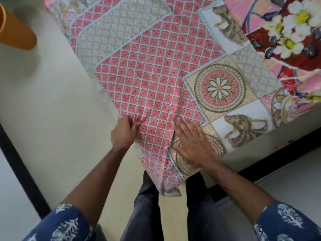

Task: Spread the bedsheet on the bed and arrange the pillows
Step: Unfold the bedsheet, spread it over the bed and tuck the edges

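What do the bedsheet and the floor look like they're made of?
Bedsheet: printed woven fabric, probably cotton, matte; it creases softly under the hands and drapes over the bed corner. Floor: pale, smooth hard surface, likely tile or stone, with a faint sheen; the blur leaves the exact material open.

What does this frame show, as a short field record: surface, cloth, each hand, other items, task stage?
surface: bed corner, seen from above
cloth: bedsheet, pink lattice with medallion and animal panels, draped over the corner, creased near the hands
left hand: left hand pinching the sheet at the bed's edge
right hand: right hand flat, palm down, fingers spread on the sheet
other items: flowered fabric at upper right; orange object at upper left, blurred
pillows: none clearly in view
task stage: sheet on, corner being smoothed
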